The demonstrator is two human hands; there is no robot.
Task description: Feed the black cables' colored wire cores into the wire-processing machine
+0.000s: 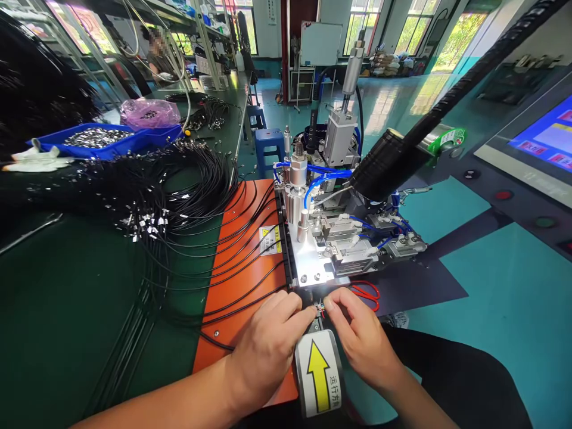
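Just in front of the metal machine (313,256), my left hand (277,333) is closed, its thumb and fingers pinched at the end of a black cable. Thin coloured wires (320,308) fan out between the two hands. My right hand (357,328) pinches at these wires with thumb and index finger. Below the hands is a white plate with a yellow arrow (319,375). Several black cables (243,271) run across the orange board (232,292) toward the machine's edge. The cable end under my fingers is mostly hidden.
Coiled black cables (201,179) with metal connectors lie on the green table (80,286). Behind them are a blue tray (120,148) of small metal parts and a pink bag (149,113). Red-handled tool loops (369,292) sit beside the machine. A screen (545,140) stands right; a person sits far left.
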